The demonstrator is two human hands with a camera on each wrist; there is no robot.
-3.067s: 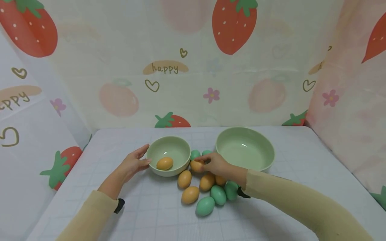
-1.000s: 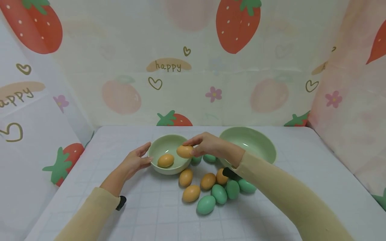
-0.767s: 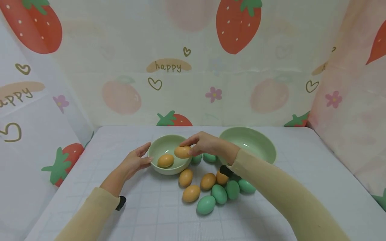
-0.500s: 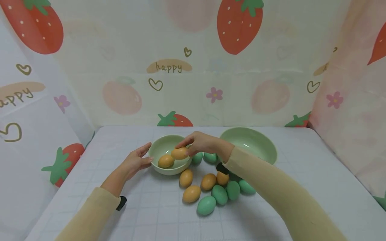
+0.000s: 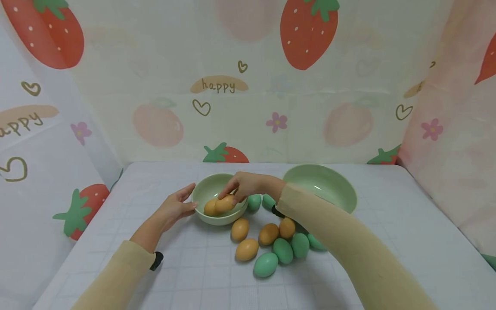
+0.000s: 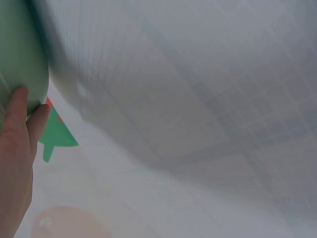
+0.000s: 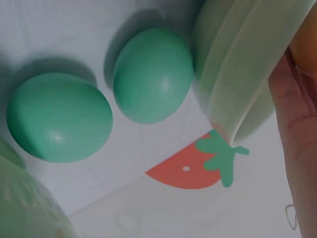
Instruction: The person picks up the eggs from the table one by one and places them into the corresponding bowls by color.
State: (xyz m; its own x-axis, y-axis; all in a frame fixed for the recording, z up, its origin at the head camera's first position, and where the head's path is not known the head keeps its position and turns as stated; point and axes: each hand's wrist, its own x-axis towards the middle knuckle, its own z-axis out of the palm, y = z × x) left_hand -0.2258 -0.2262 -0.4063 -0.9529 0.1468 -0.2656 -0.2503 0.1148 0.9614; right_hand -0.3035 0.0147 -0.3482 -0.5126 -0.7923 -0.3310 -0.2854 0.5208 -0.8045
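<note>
My left hand rests against the left side of a small light-green bowl, thumb and fingers spread along its rim. In the left wrist view its fairly straight fingers touch the bowl's outer wall. Inside the bowl, my right hand pinches an orange egg between thumb and fingers. That egg overlaps a second orange egg lying in the bowl. Only an edge of the held egg shows in the right wrist view.
Several orange eggs and green eggs lie on the white checked cloth in front of the bowls. Two green eggs sit between the small bowl and a larger green bowl at the back right. Strawberry-print curtains surround the table.
My right hand has picked the orange egg off the cloth, carried it left over the rim and lowered it into the small bowl beside the other egg. The left hand stays at the bowl.
</note>
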